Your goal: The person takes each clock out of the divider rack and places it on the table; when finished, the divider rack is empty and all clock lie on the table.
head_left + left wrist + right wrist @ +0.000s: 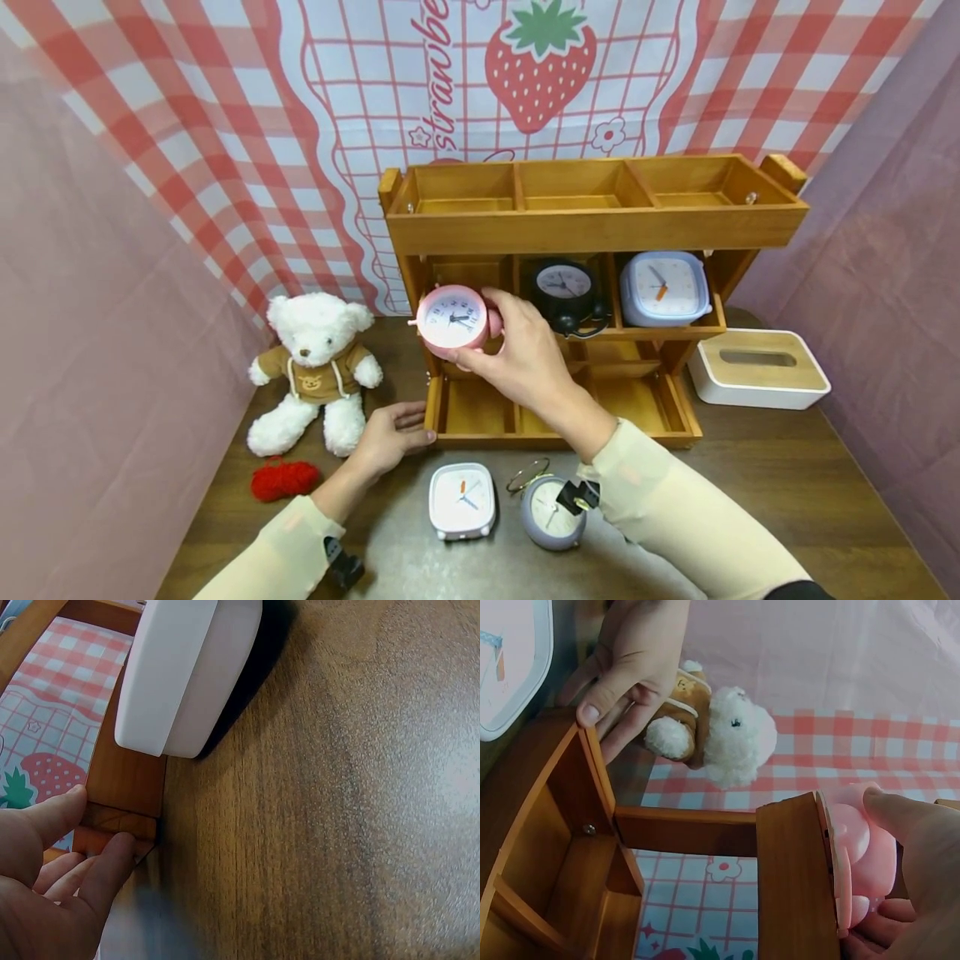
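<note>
My right hand grips a round pink alarm clock by its side, dial facing up and outward, in front of the left middle-tier compartment of a wooden shelf. The pink clock's back shows in the right wrist view beside the wooden side panel. My left hand holds the shelf's lower left corner between thumb and fingers. In the middle tier stand a black alarm clock and a blue square clock. A white square clock and a grey round clock lie on the table.
A white teddy bear in a brown hoodie sits left of the shelf, with red yarn before it. A white tissue box with a wooden lid stands at the right. Thin metal-framed glasses lie beside the grey clock.
</note>
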`<state>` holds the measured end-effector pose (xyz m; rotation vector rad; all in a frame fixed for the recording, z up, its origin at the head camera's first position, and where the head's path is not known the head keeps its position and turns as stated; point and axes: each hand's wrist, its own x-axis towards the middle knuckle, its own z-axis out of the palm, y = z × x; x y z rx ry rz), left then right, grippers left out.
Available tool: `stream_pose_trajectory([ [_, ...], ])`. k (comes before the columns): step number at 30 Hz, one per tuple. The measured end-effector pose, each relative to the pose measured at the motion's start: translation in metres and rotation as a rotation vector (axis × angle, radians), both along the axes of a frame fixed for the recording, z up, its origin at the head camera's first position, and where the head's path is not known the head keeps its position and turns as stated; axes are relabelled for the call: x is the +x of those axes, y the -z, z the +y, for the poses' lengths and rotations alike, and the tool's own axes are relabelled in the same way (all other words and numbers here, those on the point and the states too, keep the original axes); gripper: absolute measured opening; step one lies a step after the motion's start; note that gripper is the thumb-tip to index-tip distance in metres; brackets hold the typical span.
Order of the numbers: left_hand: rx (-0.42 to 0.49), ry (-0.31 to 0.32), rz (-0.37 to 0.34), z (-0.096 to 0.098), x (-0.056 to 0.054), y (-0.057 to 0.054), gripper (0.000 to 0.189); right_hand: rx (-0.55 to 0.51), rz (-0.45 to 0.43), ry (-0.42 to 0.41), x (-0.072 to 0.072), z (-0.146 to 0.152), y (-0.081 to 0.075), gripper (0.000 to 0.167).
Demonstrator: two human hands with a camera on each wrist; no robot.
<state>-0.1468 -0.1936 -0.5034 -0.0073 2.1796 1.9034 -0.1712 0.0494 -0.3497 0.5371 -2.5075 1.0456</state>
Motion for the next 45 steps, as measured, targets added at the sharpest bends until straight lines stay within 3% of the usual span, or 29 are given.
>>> stream_pose_trajectory([
  [7, 0.002, -0.002, 0.003, 0.002, 0.001, 0.003, 0.056, 0.034, -0.002, -0.027, -0.003, 0.000, 0.001, 0.079],
  [16, -0.042, -0.017, 0.025, 0.006, 0.003, 0.007, 0.054, -0.040, 0.073, -0.071, -0.001, 0.002, 0.004, 0.071],
  [24, -0.039, -0.007, 0.019, 0.006, 0.004, 0.005, 0.053, -0.113, 0.085, -0.168, 0.006, 0.016, -0.003, 0.072],
  [34, 0.000, 0.000, -0.005, 0.003, 0.001, 0.004, 0.054, -0.111, 0.020, -0.277, 0.029, 0.046, 0.000, 0.074],
  [45, -0.013, -0.025, -0.013, 0.003, 0.000, 0.000, 0.056, -0.108, -0.009, -0.336, 0.070, 0.074, 0.028, 0.073],
])
